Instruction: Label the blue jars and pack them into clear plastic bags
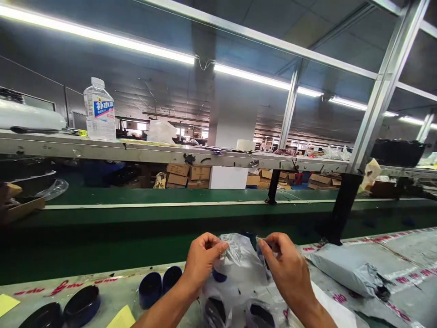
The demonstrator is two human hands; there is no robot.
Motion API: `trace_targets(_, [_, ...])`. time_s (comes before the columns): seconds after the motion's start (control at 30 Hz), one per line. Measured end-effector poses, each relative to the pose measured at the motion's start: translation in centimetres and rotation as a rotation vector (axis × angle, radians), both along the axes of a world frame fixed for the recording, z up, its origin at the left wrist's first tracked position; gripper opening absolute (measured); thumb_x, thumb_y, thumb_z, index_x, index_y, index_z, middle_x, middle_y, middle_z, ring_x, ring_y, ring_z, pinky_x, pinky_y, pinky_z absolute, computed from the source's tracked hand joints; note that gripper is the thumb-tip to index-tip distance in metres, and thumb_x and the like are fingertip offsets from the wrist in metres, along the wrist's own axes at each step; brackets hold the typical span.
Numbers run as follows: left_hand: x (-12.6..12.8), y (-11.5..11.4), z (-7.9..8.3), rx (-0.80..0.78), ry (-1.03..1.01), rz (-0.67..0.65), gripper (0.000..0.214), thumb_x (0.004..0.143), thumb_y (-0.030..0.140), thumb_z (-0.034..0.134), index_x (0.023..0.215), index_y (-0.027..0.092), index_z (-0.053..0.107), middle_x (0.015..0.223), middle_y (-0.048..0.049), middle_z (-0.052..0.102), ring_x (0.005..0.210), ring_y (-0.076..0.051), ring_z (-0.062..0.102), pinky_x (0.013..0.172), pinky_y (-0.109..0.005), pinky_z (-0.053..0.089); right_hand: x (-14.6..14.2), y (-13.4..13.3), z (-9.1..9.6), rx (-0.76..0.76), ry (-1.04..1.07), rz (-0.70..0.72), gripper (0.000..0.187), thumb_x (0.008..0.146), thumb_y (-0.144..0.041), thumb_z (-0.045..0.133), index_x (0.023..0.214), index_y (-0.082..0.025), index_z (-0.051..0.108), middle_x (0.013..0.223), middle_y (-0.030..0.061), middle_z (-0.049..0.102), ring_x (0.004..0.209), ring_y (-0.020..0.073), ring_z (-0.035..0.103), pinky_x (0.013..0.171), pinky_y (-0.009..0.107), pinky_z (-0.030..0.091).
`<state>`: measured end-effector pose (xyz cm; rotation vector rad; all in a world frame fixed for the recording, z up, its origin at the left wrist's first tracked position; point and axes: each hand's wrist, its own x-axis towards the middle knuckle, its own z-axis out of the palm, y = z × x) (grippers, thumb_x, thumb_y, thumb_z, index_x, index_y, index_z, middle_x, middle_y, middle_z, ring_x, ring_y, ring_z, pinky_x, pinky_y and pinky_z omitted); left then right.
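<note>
A clear plastic bag (241, 259) lies bunched at the front of the bench, with dark blue round parts showing through and around it. My left hand (202, 259) pinches the bag's upper left edge between thumb and fingertips. On the other side, my right hand (285, 264) grips the upper right edge of the same film in a pinch. Left of my left forearm stand two small dark blue cup-like parts (150, 290). Farther left are two larger dark oval parts (82, 306). What sits deeper inside the bag is partly hidden by glare and folds.
Yellow paper slips (122, 317) lie near the left parts. A grey plastic packet (351, 269) rests at right on the film-covered bench. Beyond runs a green conveyor belt (136, 232), under a metal shelf (153, 152) holding a water bottle (100, 111). A dark post (343, 209) stands at right.
</note>
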<state>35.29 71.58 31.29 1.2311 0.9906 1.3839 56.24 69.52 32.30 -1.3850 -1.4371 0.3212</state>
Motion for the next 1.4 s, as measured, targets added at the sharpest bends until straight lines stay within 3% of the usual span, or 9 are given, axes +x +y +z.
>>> trace_targets(0.23, [-0.3, 0.7, 1.1, 0.108, 0.124, -0.009, 0.034, 0.061, 0.033, 0.084, 0.064, 0.019, 0.052, 0.058, 0.0069, 0.049, 0.058, -0.01, 0.041, 0.055, -0.021, 0.031, -6.7, 1.5, 1.7, -0.335, 0.175, 0.498, 0.038, 0.078, -0.058, 0.066, 0.077, -0.02, 0.064, 0.074, 0.0019, 0.062, 0.07, 0.0183, 0.056, 0.058, 0.027, 0.043])
trace_targets(0.43, [-2.6, 1.5, 1.6, 0.08, 0.222, -0.185, 0.03, 0.057, 0.028, 0.084, 0.072, 0.016, 0.06, 0.066, 0.004, 0.058, 0.062, -0.011, 0.049, 0.058, -0.022, 0.037, -7.0, 3.2, 1.0, -0.38, 0.213, 0.575, 0.044, 0.078, -0.061, 0.063, 0.078, -0.017, 0.06, 0.071, 0.0015, 0.063, 0.067, 0.0151, 0.058, 0.057, 0.025, 0.048])
trace_targets(0.63, [-4.0, 2.7, 0.5, 0.02, 0.315, -0.21, 0.036, 0.074, 0.05, 0.07, 0.076, 0.015, 0.063, 0.067, -0.0012, 0.063, 0.061, -0.014, 0.056, 0.062, -0.026, 0.046, -5.8, 4.6, -0.6, -0.345, -0.02, 0.429, 0.024, 0.084, -0.04, 0.058, 0.083, -0.017, 0.064, 0.072, 0.0046, 0.07, 0.07, 0.0206, 0.069, 0.057, 0.028, 0.051])
trace_targets(0.73, [-3.6, 3.5, -0.6, 0.066, 0.447, -0.116, 0.03, 0.077, 0.046, 0.067, 0.076, 0.017, 0.06, 0.067, -0.0007, 0.063, 0.062, -0.015, 0.059, 0.06, -0.026, 0.045, -5.3, 5.1, -1.2, -0.22, -0.25, 0.239, 0.014, 0.086, -0.022, 0.055, 0.089, -0.018, 0.068, 0.078, 0.005, 0.073, 0.075, 0.0225, 0.07, 0.067, 0.031, 0.048])
trace_targets(0.87, [-3.2, 4.2, -1.6, 0.172, 0.748, 0.065, 0.017, 0.089, 0.034, 0.058, 0.082, 0.019, 0.063, 0.071, -0.0012, 0.065, 0.069, -0.018, 0.063, 0.064, -0.027, 0.044, -4.9, 5.7, -2.3, -0.082, -0.545, 0.078, 0.026, 0.093, -0.011, 0.048, 0.11, -0.02, 0.066, 0.099, 0.008, 0.074, 0.093, 0.0245, 0.069, 0.077, 0.032, 0.043])
trace_targets(1.0, [-2.9, 5.0, -2.3, 0.28, 1.096, 0.083, 0.01, 0.093, 0.017, 0.058, 0.091, 0.019, 0.067, 0.086, -0.002, 0.069, 0.085, -0.019, 0.065, 0.084, -0.035, 0.048, -5.0, 7.1, -3.6, -0.029, -0.767, 0.042, 0.02, 0.095, -0.008, 0.05, 0.099, -0.02, 0.066, 0.095, 0.0067, 0.073, 0.092, 0.0227, 0.068, 0.073, 0.028, 0.042])
trace_targets(1.13, [-2.2, 6.7, -2.4, 0.286, 1.35, 0.072, 0.012, 0.096, 0.023, 0.061, 0.102, 0.014, 0.066, 0.096, -0.0032, 0.069, 0.091, -0.019, 0.067, 0.088, -0.042, 0.054, -4.9, 8.9, -4.2, 0.005, -0.902, 0.011, 0.019, 0.098, -0.009, 0.048, 0.096, -0.018, 0.065, 0.096, 0.0086, 0.071, 0.091, 0.0231, 0.065, 0.071, 0.028, 0.042])
trace_targets(1.27, [-1.5, 8.5, -2.4, 0.28, 1.476, 0.111, 0.024, 0.098, 0.03, 0.06, 0.116, 0.015, 0.063, 0.106, -0.0057, 0.069, 0.096, -0.021, 0.068, 0.089, -0.044, 0.056, -4.2, 10.2, -4.6, 0.036, -0.984, 0.049, 0.023, 0.099, -0.007, 0.043, 0.099, -0.017, 0.064, 0.103, 0.0104, 0.068, 0.096, 0.0247, 0.062, 0.075, 0.03, 0.043])
trace_targets(1.4, [-1.4, 9.5, -3.7, 0.268, 1.538, 0.074, 0.022, 0.098, 0.034, 0.06, 0.109, 0.014, 0.065, 0.104, -0.0053, 0.07, 0.093, -0.02, 0.068, 0.086, -0.042, 0.057, -3.2, 10.8, -5.9, 0.015, -1.015, 0.158, 0.021, 0.098, -0.006, 0.047, 0.098, -0.018, 0.065, 0.103, 0.0082, 0.068, 0.095, 0.0221, 0.063, 0.077, 0.028, 0.045])
